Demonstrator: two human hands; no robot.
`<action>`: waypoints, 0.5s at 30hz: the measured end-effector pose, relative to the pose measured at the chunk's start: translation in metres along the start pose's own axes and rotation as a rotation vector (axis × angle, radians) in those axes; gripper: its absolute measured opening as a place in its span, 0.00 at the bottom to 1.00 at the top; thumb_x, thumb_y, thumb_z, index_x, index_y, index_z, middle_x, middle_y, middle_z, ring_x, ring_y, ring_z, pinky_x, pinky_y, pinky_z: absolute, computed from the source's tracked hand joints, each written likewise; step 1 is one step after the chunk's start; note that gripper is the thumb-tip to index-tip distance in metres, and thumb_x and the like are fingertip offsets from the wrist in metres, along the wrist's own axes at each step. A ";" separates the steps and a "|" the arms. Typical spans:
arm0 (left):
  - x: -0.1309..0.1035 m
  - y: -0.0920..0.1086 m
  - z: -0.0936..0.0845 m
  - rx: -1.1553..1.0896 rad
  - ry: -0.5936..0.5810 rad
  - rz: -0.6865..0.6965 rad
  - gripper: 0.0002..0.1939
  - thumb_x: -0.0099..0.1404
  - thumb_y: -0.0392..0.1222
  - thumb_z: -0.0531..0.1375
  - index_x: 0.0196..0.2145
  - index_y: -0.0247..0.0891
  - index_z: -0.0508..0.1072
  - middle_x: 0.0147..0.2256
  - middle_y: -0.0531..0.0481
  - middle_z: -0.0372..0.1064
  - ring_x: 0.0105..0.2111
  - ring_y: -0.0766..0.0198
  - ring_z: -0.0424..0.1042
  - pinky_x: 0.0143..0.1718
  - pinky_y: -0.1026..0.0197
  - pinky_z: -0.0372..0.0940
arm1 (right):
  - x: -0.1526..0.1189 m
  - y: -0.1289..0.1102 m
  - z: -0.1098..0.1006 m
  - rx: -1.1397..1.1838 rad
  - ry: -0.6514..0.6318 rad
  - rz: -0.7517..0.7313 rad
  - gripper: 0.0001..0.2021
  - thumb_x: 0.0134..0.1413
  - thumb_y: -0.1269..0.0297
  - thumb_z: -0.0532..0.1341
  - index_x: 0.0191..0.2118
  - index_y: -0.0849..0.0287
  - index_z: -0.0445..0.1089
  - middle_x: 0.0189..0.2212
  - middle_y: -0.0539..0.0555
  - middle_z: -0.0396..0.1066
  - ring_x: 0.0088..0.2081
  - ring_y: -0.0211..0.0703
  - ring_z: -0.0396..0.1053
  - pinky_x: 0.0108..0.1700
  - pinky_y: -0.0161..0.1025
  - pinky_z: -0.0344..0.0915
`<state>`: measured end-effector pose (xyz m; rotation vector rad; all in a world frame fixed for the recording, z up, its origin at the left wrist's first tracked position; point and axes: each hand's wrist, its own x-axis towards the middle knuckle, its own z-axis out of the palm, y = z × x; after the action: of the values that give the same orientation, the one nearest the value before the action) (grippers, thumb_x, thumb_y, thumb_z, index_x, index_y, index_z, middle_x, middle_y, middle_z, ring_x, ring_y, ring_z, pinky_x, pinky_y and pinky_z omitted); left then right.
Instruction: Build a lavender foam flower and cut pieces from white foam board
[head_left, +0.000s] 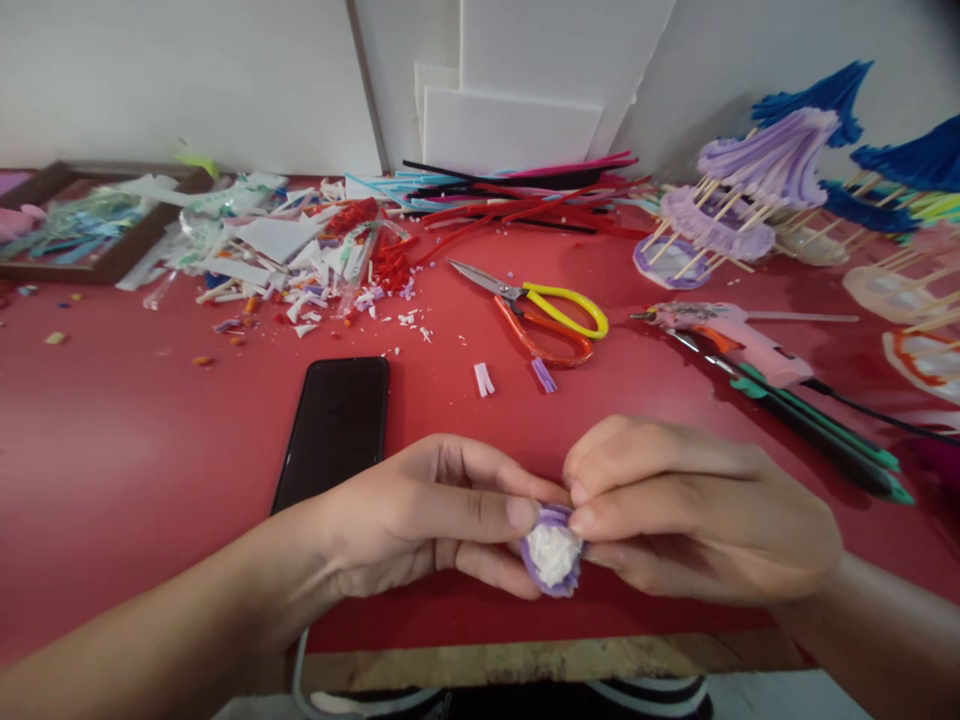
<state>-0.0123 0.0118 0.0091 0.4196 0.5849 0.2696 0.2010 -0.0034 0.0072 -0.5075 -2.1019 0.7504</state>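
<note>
A small round piece [553, 552] with a white, rough middle and a purple rim is held up over the front edge of the red table. My left hand [465, 515] grips it from the left, thumb on top and fingers beneath. From the right, the fingertips of my right hand [675, 505] pinch its upper right rim. Just beyond my hands lie a pale pink strip piece [484, 380] and a purple strip piece [544, 376]. Scissors [525, 305] with yellow and orange handles rest behind them.
A black phone [334, 425] lies behind my left wrist. Scraps [292, 255] and a wooden frame [124, 255] are at the back left, coloured sticks [517, 190] at the back. A pink glue gun [739, 335], green-black tool [817, 430] and small roofed models [772, 160] stand right.
</note>
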 end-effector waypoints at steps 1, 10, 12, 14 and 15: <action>0.000 0.001 0.000 -0.005 -0.005 0.000 0.08 0.54 0.35 0.68 0.34 0.33 0.80 0.30 0.48 0.77 0.29 0.65 0.77 0.33 0.68 0.73 | 0.000 0.001 0.000 0.025 0.015 0.004 0.06 0.54 0.76 0.62 0.39 0.64 0.71 0.33 0.55 0.69 0.36 0.36 0.71 0.38 0.35 0.73; 0.002 0.003 -0.002 -0.029 0.053 0.116 0.11 0.60 0.32 0.63 0.41 0.35 0.77 0.35 0.48 0.74 0.33 0.67 0.76 0.34 0.67 0.73 | -0.005 0.014 -0.002 -0.085 0.130 0.050 0.11 0.51 0.72 0.65 0.43 0.59 0.72 0.36 0.55 0.70 0.37 0.40 0.70 0.39 0.39 0.72; 0.003 0.003 -0.002 -0.033 0.100 0.135 0.11 0.59 0.31 0.63 0.41 0.35 0.77 0.35 0.49 0.74 0.32 0.67 0.75 0.33 0.68 0.73 | -0.005 0.015 -0.003 -0.127 0.139 0.078 0.11 0.51 0.71 0.65 0.42 0.58 0.73 0.36 0.55 0.70 0.37 0.40 0.70 0.38 0.39 0.71; 0.003 0.003 -0.001 -0.024 0.106 0.140 0.11 0.59 0.32 0.63 0.41 0.35 0.78 0.34 0.48 0.74 0.32 0.67 0.75 0.33 0.67 0.73 | -0.004 0.014 -0.003 -0.137 0.146 0.092 0.09 0.52 0.71 0.64 0.41 0.58 0.73 0.36 0.55 0.70 0.36 0.39 0.71 0.38 0.38 0.71; 0.003 0.003 -0.001 -0.019 0.096 0.138 0.10 0.58 0.33 0.64 0.40 0.34 0.78 0.34 0.48 0.74 0.31 0.67 0.75 0.33 0.67 0.73 | -0.003 0.014 -0.004 -0.136 0.151 0.095 0.09 0.52 0.72 0.64 0.41 0.59 0.73 0.36 0.55 0.70 0.36 0.39 0.71 0.37 0.37 0.70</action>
<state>-0.0111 0.0161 0.0082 0.4308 0.6476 0.4291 0.2072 0.0061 -0.0024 -0.7206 -2.0075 0.6057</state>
